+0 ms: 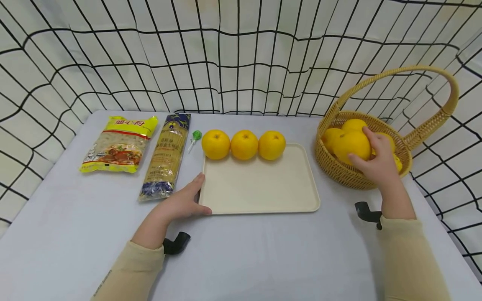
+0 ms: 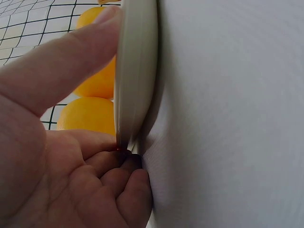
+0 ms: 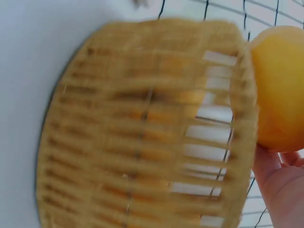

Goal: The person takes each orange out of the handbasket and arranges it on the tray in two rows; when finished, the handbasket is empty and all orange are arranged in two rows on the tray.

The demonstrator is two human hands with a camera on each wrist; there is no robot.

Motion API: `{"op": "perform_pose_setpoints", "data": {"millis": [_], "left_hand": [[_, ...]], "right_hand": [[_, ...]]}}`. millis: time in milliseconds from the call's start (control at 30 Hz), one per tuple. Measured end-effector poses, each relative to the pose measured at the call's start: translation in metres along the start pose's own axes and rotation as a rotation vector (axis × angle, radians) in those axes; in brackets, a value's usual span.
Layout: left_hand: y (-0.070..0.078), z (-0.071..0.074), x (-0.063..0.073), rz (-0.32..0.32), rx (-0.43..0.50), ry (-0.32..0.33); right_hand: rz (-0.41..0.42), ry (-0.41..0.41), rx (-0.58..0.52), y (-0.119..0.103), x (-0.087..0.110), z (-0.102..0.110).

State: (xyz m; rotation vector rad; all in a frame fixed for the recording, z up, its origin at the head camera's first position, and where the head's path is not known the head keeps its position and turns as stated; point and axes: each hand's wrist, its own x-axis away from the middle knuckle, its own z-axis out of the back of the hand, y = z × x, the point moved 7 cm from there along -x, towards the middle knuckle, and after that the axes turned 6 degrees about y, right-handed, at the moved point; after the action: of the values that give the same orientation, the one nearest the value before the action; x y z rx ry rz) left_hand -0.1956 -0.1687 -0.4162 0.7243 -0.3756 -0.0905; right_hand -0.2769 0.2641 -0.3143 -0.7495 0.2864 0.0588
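My right hand (image 1: 380, 161) grips an orange (image 1: 352, 146) at the mouth of the wicker basket (image 1: 340, 174). In the right wrist view that orange (image 3: 280, 88) shows just above the basket's rim, the thumb against its underside. Several other oranges lie in the basket, partly hidden by the hand. My left hand (image 1: 182, 203) holds the cream tray (image 1: 260, 188) at its near left corner. The left wrist view has the thumb on the tray's rim (image 2: 136, 71) and the other fingers curled at its edge. Three oranges (image 1: 244, 145) stand in a row along the tray's far side.
Left of the tray lie a long spaghetti packet (image 1: 165, 156), a yellow pasta bag (image 1: 120, 144) and a green lollipop (image 1: 196, 135). The basket's tall handle (image 1: 449, 98) arches up to the right. Black wire mesh (image 1: 237, 67) bounds the white table at the back and sides.
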Motion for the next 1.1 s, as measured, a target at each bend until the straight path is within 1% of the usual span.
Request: {"op": "perform_pose_setpoints", "data": {"millis": [67, 167, 267, 400, 567, 667, 800, 967, 1100], "left_hand": [[0.000, 0.000, -0.001, 0.002, -0.001, -0.002], [0.000, 0.000, -0.001, 0.005, -0.003, -0.004], [0.000, 0.000, -0.001, 0.011, -0.002, -0.004], [0.001, 0.000, -0.001, 0.012, -0.003, -0.004], [0.001, -0.001, -0.001, 0.015, -0.006, -0.005], [0.001, -0.002, -0.001, 0.016, -0.006, -0.004], [0.001, -0.002, -0.001, 0.014, -0.004, -0.001], [0.000, -0.002, -0.001, 0.015, -0.008, -0.001], [-0.002, -0.002, -0.001, 0.020, -0.006, -0.003]], "right_hand": [[0.017, 0.015, -0.015, -0.008, 0.002, -0.004], [0.047, 0.030, -0.075, -0.021, 0.002, -0.013], [0.033, 0.003, -0.138, -0.032, 0.003, -0.027], [-0.014, -0.044, -0.211, -0.046, 0.003, -0.049], [-0.016, -0.008, -0.309, -0.058, -0.001, -0.069], [-0.016, 0.014, -0.302, -0.060, -0.004, -0.077], [-0.045, 0.028, -0.278, -0.058, -0.006, -0.087], [-0.060, 0.051, -0.302, -0.058, -0.008, -0.095], [-0.070, 0.058, -0.275, -0.057, -0.009, -0.100]]}}
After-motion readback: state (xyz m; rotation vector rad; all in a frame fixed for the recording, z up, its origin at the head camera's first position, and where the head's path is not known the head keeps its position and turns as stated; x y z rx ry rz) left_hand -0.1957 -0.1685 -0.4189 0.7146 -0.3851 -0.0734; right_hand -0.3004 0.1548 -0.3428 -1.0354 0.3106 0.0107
